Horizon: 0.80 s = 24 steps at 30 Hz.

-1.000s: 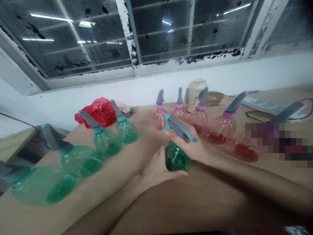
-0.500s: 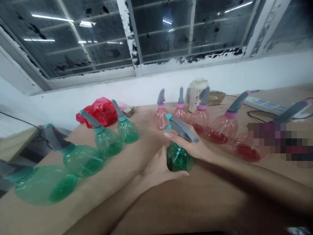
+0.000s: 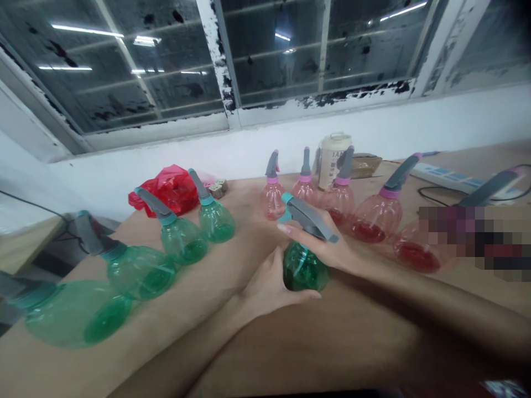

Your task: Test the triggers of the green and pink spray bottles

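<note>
A green spray bottle with a grey and teal trigger head stands near the middle of the table. My left hand is wrapped round its lower body, thumb along the near side. My right hand grips the bottle's neck just under the spray head, index finger by the trigger. To the left runs a row of several green spray bottles, the closest to my hands being a small-looking one. Beyond my right hand is a row of several pink spray bottles with red liquid inside.
A red plastic bag lies at the back left, beside small boxes. Behind the pink bottles stand a cream canister and a brown package. A power strip with a black cable lies at the right, under a window wall.
Both hands keep the same hold on the green spray bottle, and it stays in place. Only a slight shift of the camera shows.
</note>
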### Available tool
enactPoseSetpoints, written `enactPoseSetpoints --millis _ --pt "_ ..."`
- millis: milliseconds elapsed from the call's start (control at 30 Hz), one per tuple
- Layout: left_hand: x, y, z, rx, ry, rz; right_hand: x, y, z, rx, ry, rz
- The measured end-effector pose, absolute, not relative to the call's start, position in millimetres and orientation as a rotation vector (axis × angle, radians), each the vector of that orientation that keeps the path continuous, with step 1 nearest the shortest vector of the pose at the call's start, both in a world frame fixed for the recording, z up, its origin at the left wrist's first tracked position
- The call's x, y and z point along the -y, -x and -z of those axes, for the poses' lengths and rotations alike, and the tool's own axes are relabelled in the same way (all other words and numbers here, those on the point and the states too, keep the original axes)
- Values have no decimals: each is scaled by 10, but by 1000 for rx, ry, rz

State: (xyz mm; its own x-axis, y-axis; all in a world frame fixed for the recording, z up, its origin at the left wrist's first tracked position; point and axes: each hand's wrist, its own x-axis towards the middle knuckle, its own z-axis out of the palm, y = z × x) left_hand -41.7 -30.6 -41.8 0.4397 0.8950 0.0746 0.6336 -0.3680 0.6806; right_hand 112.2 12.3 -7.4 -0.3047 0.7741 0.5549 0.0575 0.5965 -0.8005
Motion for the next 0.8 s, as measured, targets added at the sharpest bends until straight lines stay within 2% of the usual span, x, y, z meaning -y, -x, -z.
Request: enactPoseSetpoints --millis 800 --pt "295 425 447 -1252 -2162 -637 -146 -1138 154 1760 626 -860"
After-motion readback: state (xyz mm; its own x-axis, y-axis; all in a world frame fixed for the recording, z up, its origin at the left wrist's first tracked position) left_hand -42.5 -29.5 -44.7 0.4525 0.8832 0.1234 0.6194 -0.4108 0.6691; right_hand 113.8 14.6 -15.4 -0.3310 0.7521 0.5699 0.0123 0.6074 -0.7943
